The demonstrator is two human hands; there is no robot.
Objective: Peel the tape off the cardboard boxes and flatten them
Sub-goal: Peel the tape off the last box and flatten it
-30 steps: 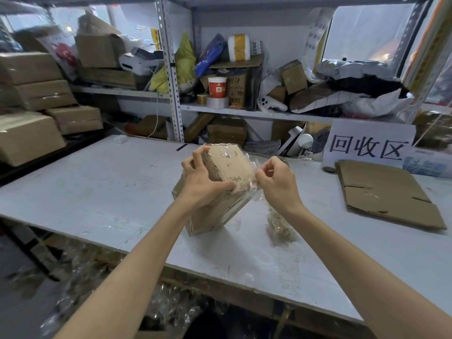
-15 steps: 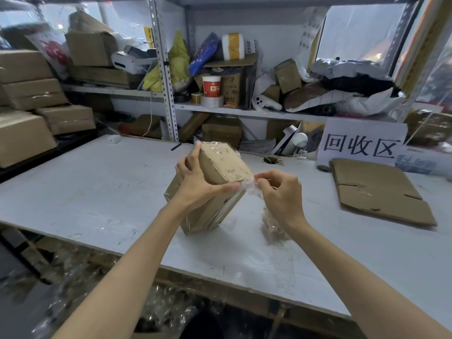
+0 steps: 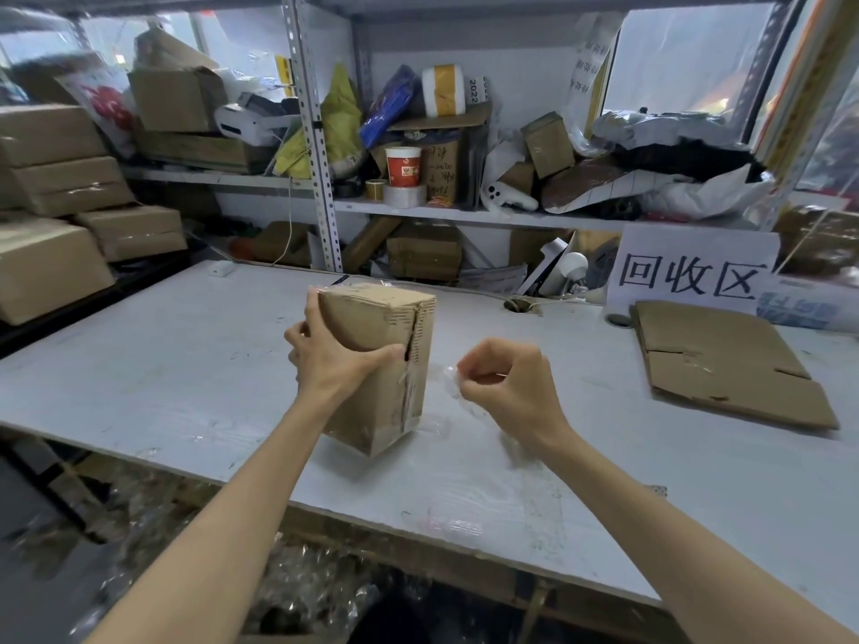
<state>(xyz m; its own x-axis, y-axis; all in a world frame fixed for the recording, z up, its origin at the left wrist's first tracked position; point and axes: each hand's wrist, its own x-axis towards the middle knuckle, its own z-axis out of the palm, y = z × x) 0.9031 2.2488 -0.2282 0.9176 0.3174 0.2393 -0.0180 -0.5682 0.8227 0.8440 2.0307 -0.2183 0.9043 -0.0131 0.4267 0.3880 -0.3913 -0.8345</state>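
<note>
Partway: L hand (image 3: 334, 360) grips upright brown cardboard box (image 3: 367, 318), some tape left, unflattened; R hand (image 3: 511, 388) pinches peeled clear tape strip (image 3: 449, 376); one flat brown cardboard sheet (image 3: 725, 360) done.

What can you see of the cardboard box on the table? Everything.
The cardboard box is small, brown and corrugated, standing on end, slightly tilted, on the white table. A seam on its upper right is split; clear tape clings down that side. The left hand grips its upper part; the right hand, pinching a peeled tape strip, doesn't touch it.
</note>
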